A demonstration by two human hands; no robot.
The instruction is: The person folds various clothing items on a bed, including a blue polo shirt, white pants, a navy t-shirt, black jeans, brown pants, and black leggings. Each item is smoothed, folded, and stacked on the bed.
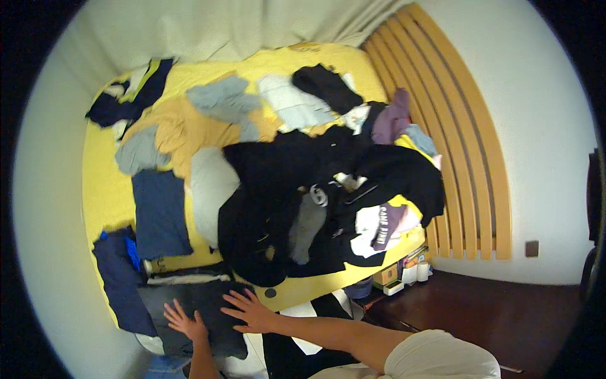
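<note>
A dark grey garment is spread flat at the near edge of the bed. My left hand rests on its middle, palm down with the fingers apart. Near the garment's right edge, my right hand also lies palm down, fingers spread. Neither hand grips anything. To the left is a folded navy garment with a bright blue piece on it. Just beyond lies a flattened slate-grey garment. A large pile of black clothing covers the middle of the bed.
A yellow sheet covers the bed. Farther back lie an orange garment, grey clothes and a black one. A slatted wooden headboard stands right. Small boxes sit beside the bed above a dark wooden surface.
</note>
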